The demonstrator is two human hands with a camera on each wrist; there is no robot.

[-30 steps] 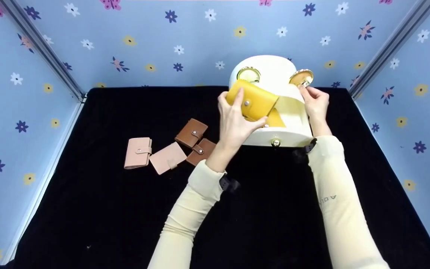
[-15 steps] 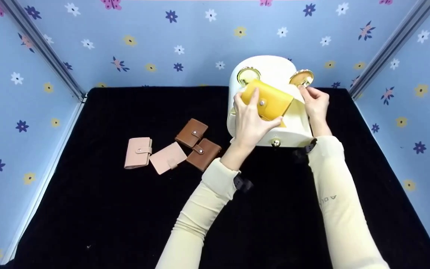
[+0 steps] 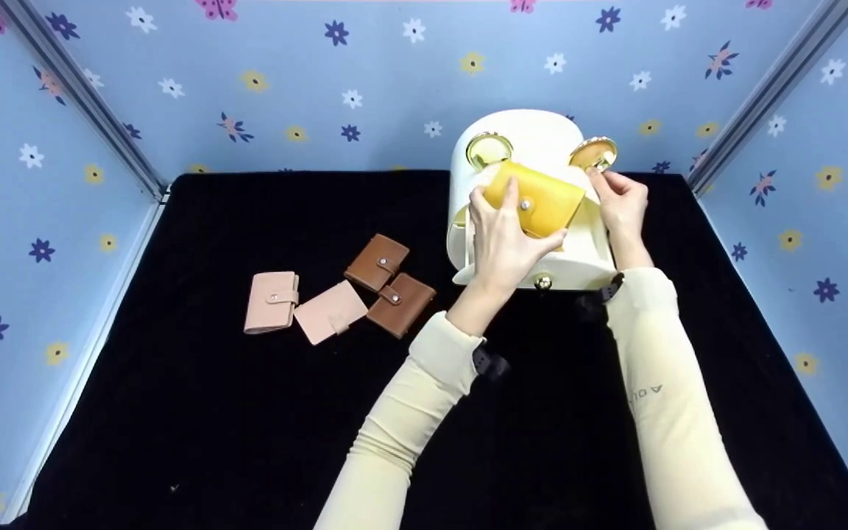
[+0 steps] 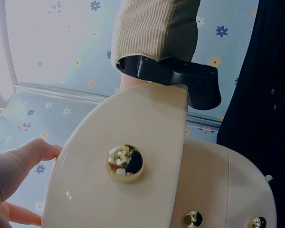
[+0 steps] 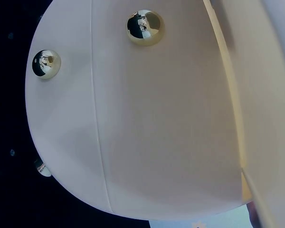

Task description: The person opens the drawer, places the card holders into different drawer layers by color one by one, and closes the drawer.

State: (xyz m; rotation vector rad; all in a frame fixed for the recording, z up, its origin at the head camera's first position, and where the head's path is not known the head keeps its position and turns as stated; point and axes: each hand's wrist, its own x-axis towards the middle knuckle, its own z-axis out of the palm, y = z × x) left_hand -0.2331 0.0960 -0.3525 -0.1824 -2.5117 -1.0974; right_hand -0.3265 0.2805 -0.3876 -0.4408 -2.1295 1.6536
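Broad black cloth (image 3: pixel 542 427) before drawer edge (image 3: pixel 576 274); left grip (image 3: pixel 503 239) pinching yellow wallet (image 3: pixel 553 197), right grip (image 3: pixel 622 204), seemingly, gold disc (image 3: pixel 590 152).

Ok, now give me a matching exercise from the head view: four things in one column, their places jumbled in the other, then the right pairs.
Things
1. Yellow leather-look wallet with silver snap
2. Pink rectangular wallet with its silver snap showing
3. Shiny gold ball-shaped knob
4. Black cloth

Places
A. Underneath both brown leather-look wallets
B. On the front of the glossy white drawer
C. In the grip of the left hand
D. Farthest left of the wallets

Pairs: 1-C, 2-D, 3-B, 4-A
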